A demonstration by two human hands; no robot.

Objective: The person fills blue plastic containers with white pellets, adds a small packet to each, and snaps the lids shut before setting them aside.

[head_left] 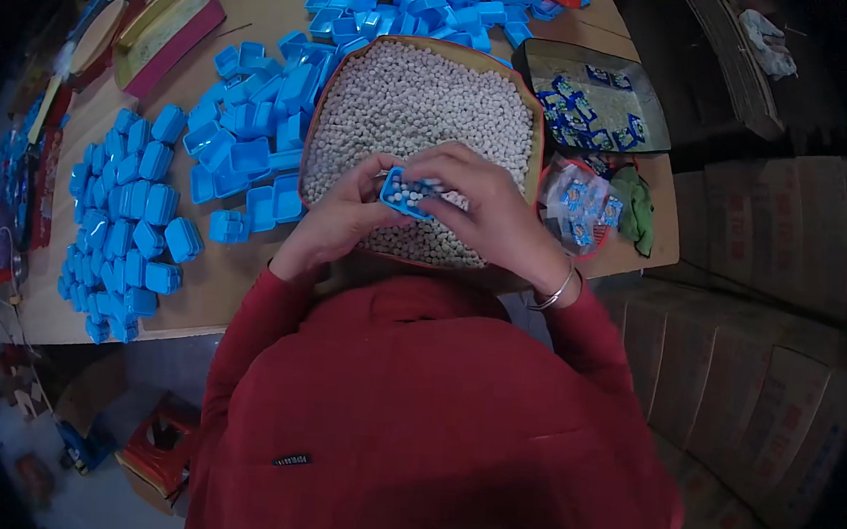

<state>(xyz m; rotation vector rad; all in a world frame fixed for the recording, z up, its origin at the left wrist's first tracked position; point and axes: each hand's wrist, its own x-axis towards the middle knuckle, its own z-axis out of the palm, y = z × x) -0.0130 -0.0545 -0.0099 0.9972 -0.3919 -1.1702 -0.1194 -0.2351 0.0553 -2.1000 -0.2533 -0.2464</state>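
Note:
Over the near part of a tray [541,126] heaped with small round white beads [424,100], my two hands meet at one small open blue plastic box [392,187]. My left hand [347,209] grips the box by its left side, fingers and thumb closed on it. White beads show inside. My right hand [486,198] curls over the box's right side, with white beads between its thumb and fingers. Part of the box is hidden behind those fingers.
Open blue box halves [258,119] lie piled left of the tray and behind it. Closed blue boxes [126,208] are grouped farther left. At right are a bin of dark blue packets [573,114], a plastic bag [577,206] and a green cloth [635,210]. Cardboard cartons [727,380] stand beside the table.

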